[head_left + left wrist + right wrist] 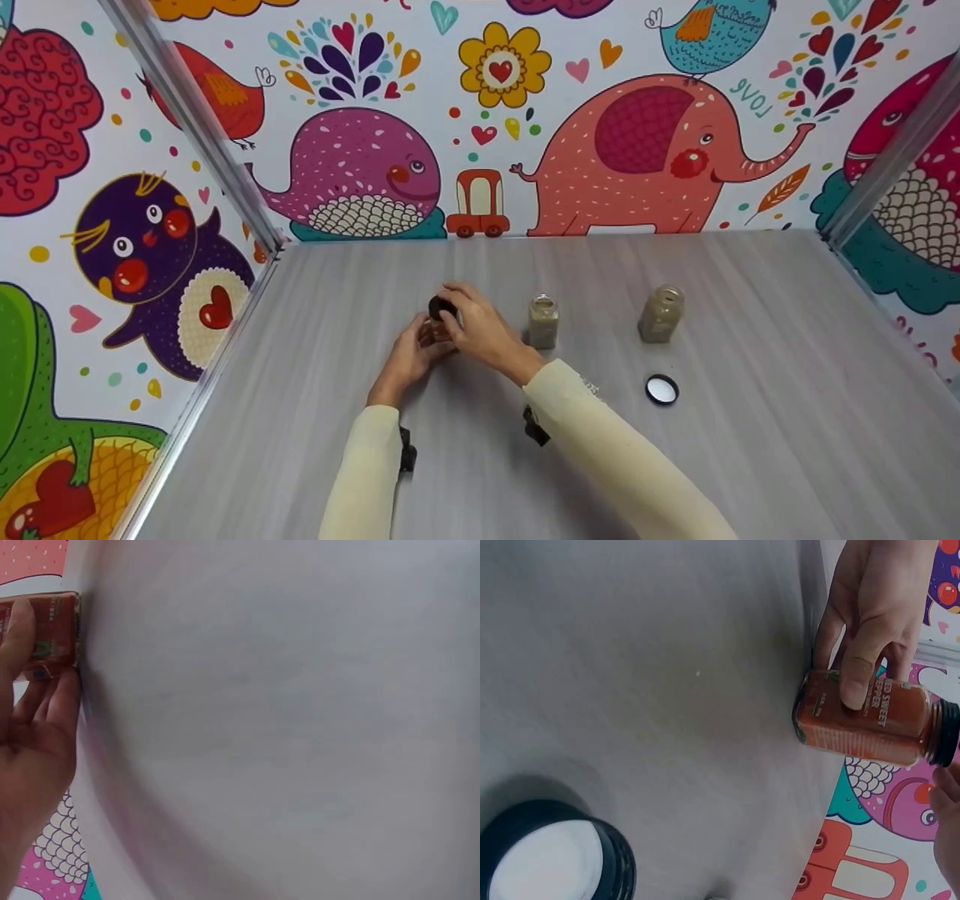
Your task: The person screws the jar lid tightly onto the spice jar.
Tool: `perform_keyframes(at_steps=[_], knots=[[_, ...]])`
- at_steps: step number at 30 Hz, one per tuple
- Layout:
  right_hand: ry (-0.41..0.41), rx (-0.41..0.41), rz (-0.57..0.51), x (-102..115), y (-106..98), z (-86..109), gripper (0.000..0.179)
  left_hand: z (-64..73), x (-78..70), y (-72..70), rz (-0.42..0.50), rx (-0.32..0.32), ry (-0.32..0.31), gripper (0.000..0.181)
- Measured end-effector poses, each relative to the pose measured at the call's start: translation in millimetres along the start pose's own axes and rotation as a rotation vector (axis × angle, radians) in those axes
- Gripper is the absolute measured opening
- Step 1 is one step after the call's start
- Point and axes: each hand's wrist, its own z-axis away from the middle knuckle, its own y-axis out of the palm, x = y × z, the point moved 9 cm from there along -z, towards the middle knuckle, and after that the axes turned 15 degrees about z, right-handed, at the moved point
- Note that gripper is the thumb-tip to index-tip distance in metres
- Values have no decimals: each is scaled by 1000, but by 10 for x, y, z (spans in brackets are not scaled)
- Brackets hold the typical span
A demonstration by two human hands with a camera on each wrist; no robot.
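Nearest us, a cream right sleeve [622, 450] and a cream left sleeve [360, 472] come in over a grey surface [480, 480], leading to a red jar [881, 739] of sweet pepper, our landmark, which appears to stand upright there. The left hand [409, 356] grips the red jar's body, its thumb across the label; the right hand [482, 330] pinches the black lid [441, 306] at the jar's top between thumb and fingers. We judge the step to be turning that lid, though we cannot tell which way. To do it well, we would hold the red jar firmly low on its body, its base flat on the surface, and turn the lid level from its rim, so the thread runs true and the powder stays in. Just right of the red jar is a middle jar [544, 322]; well to its right is a far jar [661, 315], both seemingly uncapped. Right of the red jar and nearer us lies a loose lid [662, 390], white inside facing up; we would move the right elbow clear of them.
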Motion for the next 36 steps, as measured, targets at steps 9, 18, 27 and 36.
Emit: perform_keyframes(at_steps=[9,18,27,36], knots=[[52,27,22,17,15,-38,34,1,-5,-22,-13,-2,-2,57],[-45,-41,18,43,-59,-34,37,-7,-22,-1,14,6,20,48],[-7,1,0,0,-27,-44,35,0,-27,-9,2,8,19,55],[-16,14,-26,-15,-12,-27,40,4,-30,-10,9,5,18,50]])
